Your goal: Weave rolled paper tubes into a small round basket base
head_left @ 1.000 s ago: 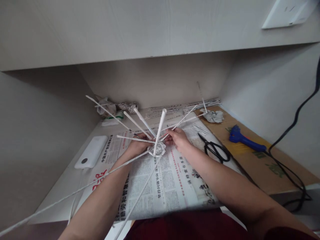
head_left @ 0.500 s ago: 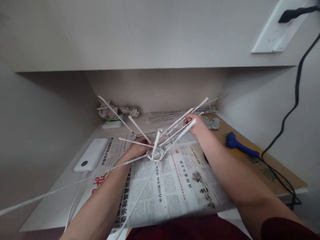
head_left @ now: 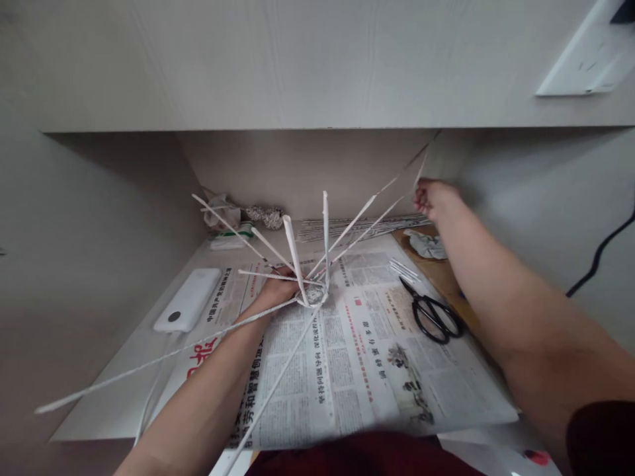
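Observation:
A small round piece woven of rolled newspaper (head_left: 313,293) has pale paper tubes fanning out from it in several directions. My left hand (head_left: 282,284) grips its far left side, the fingers partly hidden behind the tubes. Out at the upper right, my right hand (head_left: 430,197) is closed in a pinch on a thin paper tube (head_left: 421,165). One long twisted paper tube (head_left: 163,357) runs from the piece toward the left, and another reaches the near edge.
Newspaper sheets (head_left: 342,370) cover the desk. Black-handled scissors (head_left: 431,317) lie on the right beside short cut paper tubes (head_left: 404,270). A white power bank (head_left: 187,301) with a cable lies left. Bundled paper tubes (head_left: 342,230) lie at the back, below the overhanging panel (head_left: 317,73).
My right hand has moved up and to the right, away from the woven piece. One tube now stands more upright. The scissors have come into view; the blue-handled tool is nearly hidden by my arm.

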Available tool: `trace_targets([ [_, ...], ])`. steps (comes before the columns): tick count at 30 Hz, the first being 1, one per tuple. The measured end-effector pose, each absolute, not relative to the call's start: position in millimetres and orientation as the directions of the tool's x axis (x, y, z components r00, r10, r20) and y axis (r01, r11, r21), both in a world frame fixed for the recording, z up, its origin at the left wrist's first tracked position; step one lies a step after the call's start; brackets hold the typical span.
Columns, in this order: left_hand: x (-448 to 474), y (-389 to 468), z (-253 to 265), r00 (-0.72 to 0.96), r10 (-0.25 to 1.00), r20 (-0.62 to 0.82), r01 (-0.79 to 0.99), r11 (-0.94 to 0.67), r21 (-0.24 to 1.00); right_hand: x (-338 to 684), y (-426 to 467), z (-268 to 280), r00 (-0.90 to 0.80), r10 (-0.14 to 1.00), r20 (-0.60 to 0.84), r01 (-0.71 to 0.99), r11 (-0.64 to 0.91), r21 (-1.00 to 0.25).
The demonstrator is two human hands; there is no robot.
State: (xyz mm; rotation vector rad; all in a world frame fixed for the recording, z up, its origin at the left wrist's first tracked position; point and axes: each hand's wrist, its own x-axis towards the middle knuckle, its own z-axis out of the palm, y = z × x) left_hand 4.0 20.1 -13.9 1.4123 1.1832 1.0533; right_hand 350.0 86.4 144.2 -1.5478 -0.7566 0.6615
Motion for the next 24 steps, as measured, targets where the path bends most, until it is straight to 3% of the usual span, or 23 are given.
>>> trace_targets([
  [3,7.1,16.3,-12.5,0.170,0.985,0.001,0.087,-0.016,0.996,338.4,73.7,96.4,0.569,0.811,-0.140,0.050,-0.204,-0.978],
  [5,7.7,15.1,-12.0,0.197,0.980,-0.028,0.052,0.018,0.998,325.3,61.5,69.6,0.437,0.869,-0.232,0.039,-0.276,-0.961],
  [8,8.0,14.2,-11.4,0.221,0.973,-0.072,0.007,0.072,0.997,301.6,41.8,42.9,0.334,0.902,-0.274,0.048,-0.307,-0.951],
  [11,8.6,13.6,-10.8,0.233,0.968,-0.091,-0.002,0.094,0.996,277.0,25.2,30.1,0.096,0.942,-0.322,0.070,-0.330,-0.941],
  [15,9.6,11.7,-8.2,0.230,0.970,-0.083,-0.012,0.088,0.996,249.7,11.7,24.4,0.151,0.972,-0.179,-0.106,-0.164,-0.981],
  [17,9.8,10.5,-5.9,0.231,0.972,-0.052,-0.002,0.053,0.999,240.3,7.0,22.7,0.147,0.975,-0.164,-0.061,-0.157,-0.986],
  [20,10.3,9.6,-2.9,0.231,0.973,-0.004,0.021,-0.001,1.000,230.3,-0.8,19.3,0.039,0.983,-0.180,0.138,-0.183,-0.973],
  [24,10.8,9.8,-2.1,0.241,0.970,0.025,0.027,-0.032,0.999,219.2,-12.3,13.4,0.085,0.996,-0.027,0.106,-0.036,-0.994],
])
